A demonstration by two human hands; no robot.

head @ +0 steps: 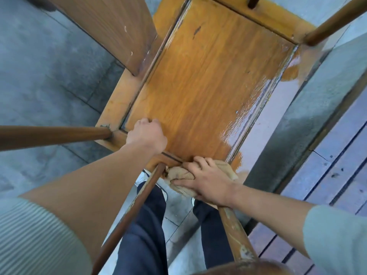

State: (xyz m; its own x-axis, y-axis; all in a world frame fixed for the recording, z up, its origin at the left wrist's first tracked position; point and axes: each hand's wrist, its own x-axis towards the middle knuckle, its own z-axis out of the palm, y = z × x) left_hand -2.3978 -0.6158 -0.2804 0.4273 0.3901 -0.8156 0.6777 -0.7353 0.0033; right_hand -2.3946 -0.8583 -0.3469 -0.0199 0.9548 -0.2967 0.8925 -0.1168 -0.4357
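Note:
An upturned wooden table (198, 80) lies with its orange-brown underside facing me, legs pointing up toward the camera. My right hand (206, 181) presses a crumpled beige cloth (178, 175) onto the near frame rail, fingers curled over the cloth. My left hand (148, 135) rests on the underside panel near the near-left corner, its fingers bent down onto the wood. A wet, glossy patch (256, 108) covers the right side of the panel and frame.
Round legs stick out at the left (53, 135), near middle (127, 217), near right (236, 235) and far right (335, 20). A flat wooden board (107, 26) rises at the far left. Grey concrete floor lies left; dark decking planks (327, 185) run along the right.

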